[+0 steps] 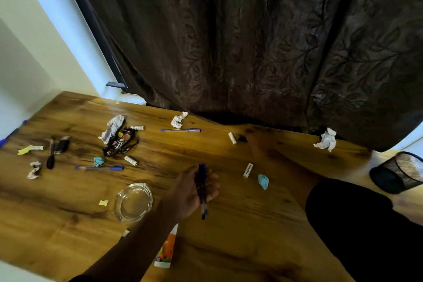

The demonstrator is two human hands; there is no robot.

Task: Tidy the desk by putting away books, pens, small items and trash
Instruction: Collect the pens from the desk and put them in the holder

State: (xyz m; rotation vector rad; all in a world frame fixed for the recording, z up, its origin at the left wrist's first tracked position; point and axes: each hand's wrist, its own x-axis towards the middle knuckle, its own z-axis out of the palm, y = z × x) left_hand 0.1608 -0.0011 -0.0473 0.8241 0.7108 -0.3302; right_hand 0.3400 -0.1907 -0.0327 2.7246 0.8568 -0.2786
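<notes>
- Left hand (194, 192) sits palm-up over the middle of the wooden desk (251, 236), fingers curled round a small bundle of blue pens (202, 186) (count unclear, motion blur).
- Right hand (261, 146) reaches toward the far right of the desk, badly blurred; grip state cannot be told. It's just beside a white battery (232, 138).
- Two more blue pens lie loose: one far centre (180, 130), one left of the hand (99, 167).
- Snack wrapper (120, 142) and a crumpled white paper (113, 127) lie far left, touching.
- Another battery (248, 170) and a blue paper wad (263, 181) lie right of the held pens.
- Glass ashtray (134, 202) sits near left, beside the forearm.
- Black mesh bin (399, 173) lies off the desk's right edge.
</notes>
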